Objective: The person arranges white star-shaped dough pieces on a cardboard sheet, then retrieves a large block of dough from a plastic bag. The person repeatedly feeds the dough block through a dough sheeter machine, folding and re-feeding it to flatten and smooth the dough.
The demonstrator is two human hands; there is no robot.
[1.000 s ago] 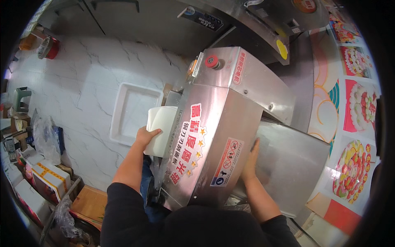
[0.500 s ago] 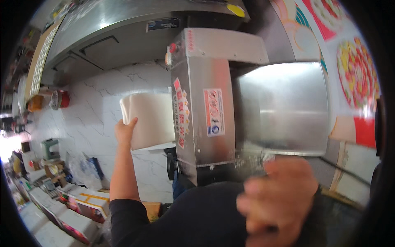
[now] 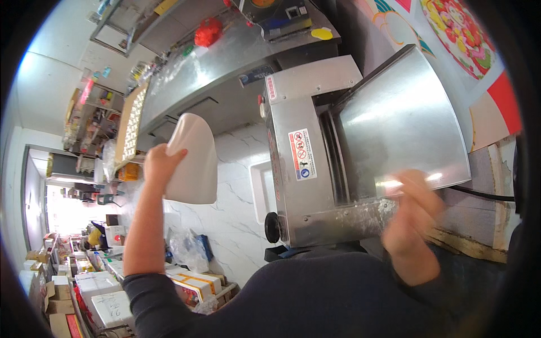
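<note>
My left hand [image 3: 159, 169] is closed on the edge of a smooth, pale dough sheet [image 3: 198, 163], which hangs folded over to the left of a steel dough sheeter [image 3: 304, 211]. A gap separates the sheet from the machine. On the sheeter's right side slopes a shiny metal feed tray [image 3: 408, 118]. My right hand [image 3: 411, 211], smeared by motion, is over the tray's near edge; its fingers are too blurred to read. White flour [image 3: 360, 213] dusts the machine's near side. Below its left side shows a white plastic tray [image 3: 260, 188].
A black knob [image 3: 273, 227] juts from the sheeter's near left corner. Beyond stands a steel counter [image 3: 231, 56] with a red bag [image 3: 208, 32]. Boxes [image 3: 112, 304] crowd the lower left. A black cable [image 3: 484, 194] runs to the right.
The dough sheet has come away from the machine's left side with my left hand. My right hand has moved up and away to the tray's near edge. The view has turned.
</note>
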